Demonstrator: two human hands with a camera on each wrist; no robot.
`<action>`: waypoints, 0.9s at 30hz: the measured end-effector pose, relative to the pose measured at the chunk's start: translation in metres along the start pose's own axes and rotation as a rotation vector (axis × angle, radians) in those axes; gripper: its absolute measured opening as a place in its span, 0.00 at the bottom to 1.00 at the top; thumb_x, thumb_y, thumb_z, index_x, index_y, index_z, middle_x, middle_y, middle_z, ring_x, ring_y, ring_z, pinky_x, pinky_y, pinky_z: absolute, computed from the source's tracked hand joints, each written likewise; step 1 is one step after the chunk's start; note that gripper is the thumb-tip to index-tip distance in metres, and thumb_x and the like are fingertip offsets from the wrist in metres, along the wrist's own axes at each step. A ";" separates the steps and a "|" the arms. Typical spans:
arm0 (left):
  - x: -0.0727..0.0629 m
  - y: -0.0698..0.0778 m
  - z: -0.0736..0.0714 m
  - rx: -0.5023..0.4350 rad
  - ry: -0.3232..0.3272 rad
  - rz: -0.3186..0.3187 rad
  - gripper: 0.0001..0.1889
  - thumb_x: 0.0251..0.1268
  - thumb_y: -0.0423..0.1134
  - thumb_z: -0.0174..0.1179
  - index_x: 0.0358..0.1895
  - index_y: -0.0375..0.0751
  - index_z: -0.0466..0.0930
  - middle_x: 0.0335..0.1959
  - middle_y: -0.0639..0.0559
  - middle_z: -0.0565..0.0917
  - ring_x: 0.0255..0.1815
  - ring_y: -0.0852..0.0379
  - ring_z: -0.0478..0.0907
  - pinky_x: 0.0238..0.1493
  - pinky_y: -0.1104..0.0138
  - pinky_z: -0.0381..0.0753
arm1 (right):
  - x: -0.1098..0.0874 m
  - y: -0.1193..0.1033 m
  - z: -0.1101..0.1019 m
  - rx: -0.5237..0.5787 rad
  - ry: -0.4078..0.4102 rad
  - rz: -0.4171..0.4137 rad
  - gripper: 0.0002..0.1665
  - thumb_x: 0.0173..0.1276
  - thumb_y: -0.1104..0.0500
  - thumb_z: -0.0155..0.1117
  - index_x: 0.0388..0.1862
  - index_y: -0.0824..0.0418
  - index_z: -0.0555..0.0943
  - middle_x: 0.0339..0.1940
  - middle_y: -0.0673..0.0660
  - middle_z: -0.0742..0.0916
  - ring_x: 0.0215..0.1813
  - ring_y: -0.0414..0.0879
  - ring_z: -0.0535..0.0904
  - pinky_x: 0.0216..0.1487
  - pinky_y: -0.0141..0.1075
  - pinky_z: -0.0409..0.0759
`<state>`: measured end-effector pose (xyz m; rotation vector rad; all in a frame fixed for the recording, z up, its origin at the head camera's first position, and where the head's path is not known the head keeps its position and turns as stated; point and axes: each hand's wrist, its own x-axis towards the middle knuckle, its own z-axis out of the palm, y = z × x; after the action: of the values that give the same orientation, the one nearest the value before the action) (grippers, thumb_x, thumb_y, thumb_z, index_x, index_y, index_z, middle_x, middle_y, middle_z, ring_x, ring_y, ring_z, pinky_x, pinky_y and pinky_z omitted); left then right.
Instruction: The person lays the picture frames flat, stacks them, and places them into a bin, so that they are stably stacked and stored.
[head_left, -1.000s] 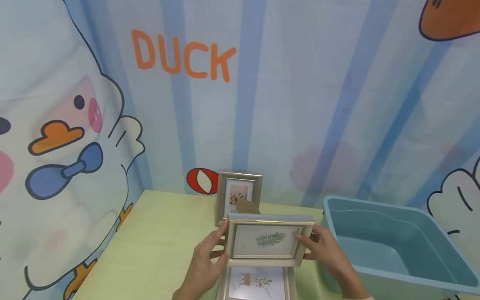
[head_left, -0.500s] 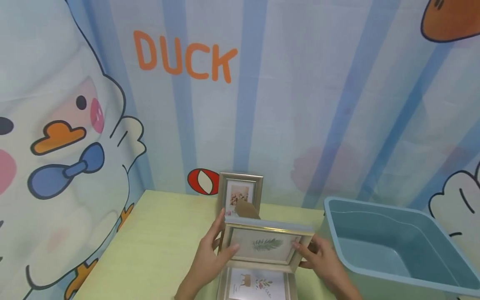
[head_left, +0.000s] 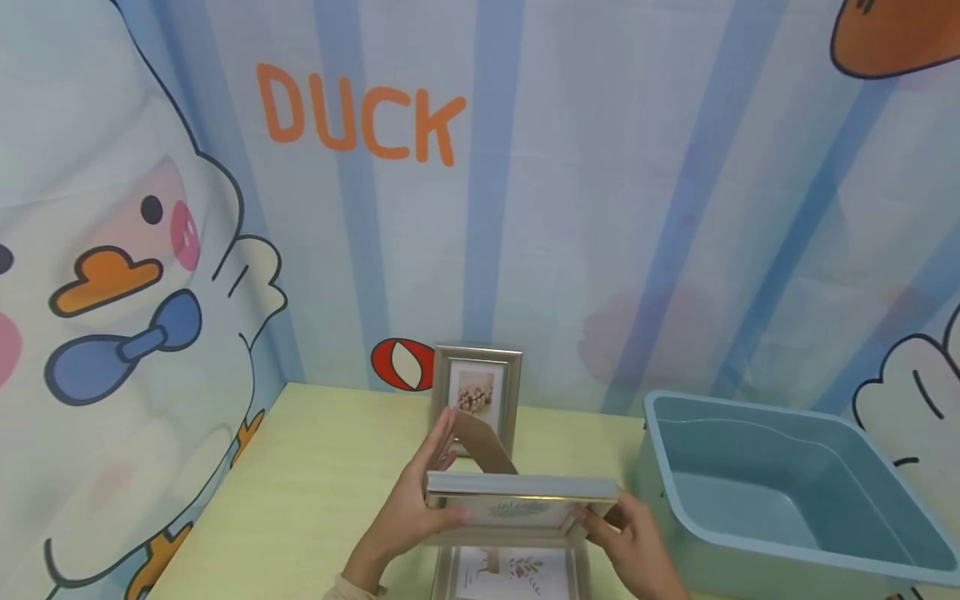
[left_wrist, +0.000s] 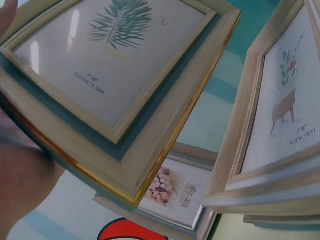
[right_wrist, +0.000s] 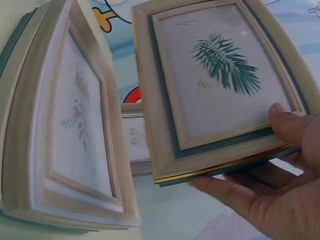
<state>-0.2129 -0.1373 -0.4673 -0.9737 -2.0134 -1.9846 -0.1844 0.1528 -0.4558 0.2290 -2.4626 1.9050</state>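
Note:
Both hands hold a champagne-coloured picture frame with a green leaf print, its long side across and its face tipped downward in the head view. My left hand has its thumb on the front at the left end; its fingers reach up behind, beside a brown stand flap. At the other end my right hand pinches the frame, thumb on the front and fingers beneath, as the right wrist view shows. Below lies a second picture frame printed with a plant and a stool, partly covered by the held one.
A third picture frame with a flower print stands upright at the back of the pale yellow table. To the right is a blue plastic bin. A cartoon duck curtain hangs behind.
The held picture frame has come slightly lower and tipped face-down, so its top edge shows more. My left fingers have moved up behind it, and more of the brown flap shows.

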 end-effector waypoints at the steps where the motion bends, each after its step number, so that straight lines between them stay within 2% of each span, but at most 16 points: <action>1: 0.000 0.000 -0.001 0.010 -0.012 0.016 0.58 0.55 0.59 0.72 0.82 0.51 0.41 0.83 0.44 0.44 0.81 0.67 0.49 0.77 0.70 0.60 | -0.001 0.000 0.001 -0.014 0.028 -0.018 0.17 0.67 0.63 0.67 0.54 0.66 0.81 0.50 0.63 0.87 0.45 0.37 0.85 0.46 0.38 0.88; 4: -0.001 0.002 -0.003 0.087 -0.055 0.074 0.62 0.51 0.63 0.72 0.82 0.48 0.40 0.84 0.46 0.43 0.82 0.61 0.47 0.78 0.63 0.60 | -0.003 0.004 0.005 -0.065 0.098 -0.093 0.13 0.65 0.65 0.68 0.49 0.63 0.83 0.45 0.55 0.88 0.45 0.35 0.84 0.44 0.35 0.86; 8: -0.002 0.009 -0.005 0.189 -0.117 0.111 0.66 0.49 0.66 0.71 0.82 0.43 0.35 0.84 0.46 0.38 0.84 0.58 0.41 0.80 0.56 0.57 | -0.005 0.012 0.007 -0.041 0.130 -0.215 0.12 0.65 0.68 0.67 0.48 0.66 0.83 0.45 0.49 0.88 0.47 0.32 0.83 0.45 0.32 0.85; 12: -0.002 0.016 -0.005 0.225 -0.165 0.146 0.68 0.48 0.65 0.72 0.81 0.40 0.32 0.84 0.44 0.36 0.84 0.55 0.37 0.80 0.55 0.57 | -0.005 0.023 0.006 0.050 0.114 -0.419 0.14 0.64 0.76 0.63 0.49 0.70 0.82 0.51 0.46 0.89 0.54 0.31 0.82 0.49 0.26 0.84; 15: -0.002 0.020 -0.005 0.238 -0.185 0.171 0.69 0.47 0.63 0.73 0.81 0.39 0.31 0.84 0.42 0.35 0.84 0.52 0.37 0.79 0.56 0.58 | -0.003 0.031 0.006 0.108 0.098 -0.579 0.19 0.61 0.81 0.61 0.50 0.71 0.81 0.54 0.47 0.88 0.59 0.34 0.82 0.53 0.24 0.82; 18: -0.003 0.024 -0.003 0.266 -0.186 0.170 0.71 0.45 0.58 0.77 0.81 0.38 0.31 0.84 0.42 0.37 0.84 0.52 0.39 0.79 0.54 0.60 | -0.001 0.037 0.004 0.108 0.116 -0.711 0.23 0.57 0.83 0.62 0.51 0.70 0.82 0.56 0.49 0.88 0.60 0.37 0.82 0.58 0.24 0.79; 21: -0.005 0.027 0.000 0.299 -0.169 0.186 0.73 0.41 0.52 0.82 0.80 0.35 0.33 0.84 0.42 0.40 0.84 0.53 0.42 0.79 0.55 0.59 | 0.003 0.043 0.001 0.086 0.140 -0.821 0.19 0.59 0.80 0.63 0.51 0.74 0.81 0.58 0.54 0.87 0.62 0.40 0.82 0.62 0.25 0.77; 23: -0.006 0.029 0.002 0.318 -0.152 0.205 0.73 0.39 0.50 0.83 0.80 0.32 0.35 0.84 0.41 0.43 0.84 0.53 0.44 0.80 0.59 0.57 | 0.005 0.048 -0.001 0.113 0.131 -0.891 0.17 0.62 0.76 0.63 0.51 0.76 0.80 0.58 0.59 0.87 0.62 0.42 0.82 0.64 0.26 0.76; 27: -0.008 0.034 0.006 0.347 -0.114 0.203 0.71 0.38 0.47 0.84 0.80 0.32 0.39 0.83 0.43 0.47 0.83 0.54 0.49 0.80 0.65 0.53 | 0.008 0.054 -0.001 0.146 0.126 -0.963 0.15 0.65 0.72 0.64 0.49 0.79 0.79 0.57 0.64 0.86 0.63 0.45 0.82 0.65 0.28 0.76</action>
<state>-0.1863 -0.1369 -0.4434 -1.1709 -2.1227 -1.4467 -0.1992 0.1662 -0.5063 1.0266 -1.6141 1.5491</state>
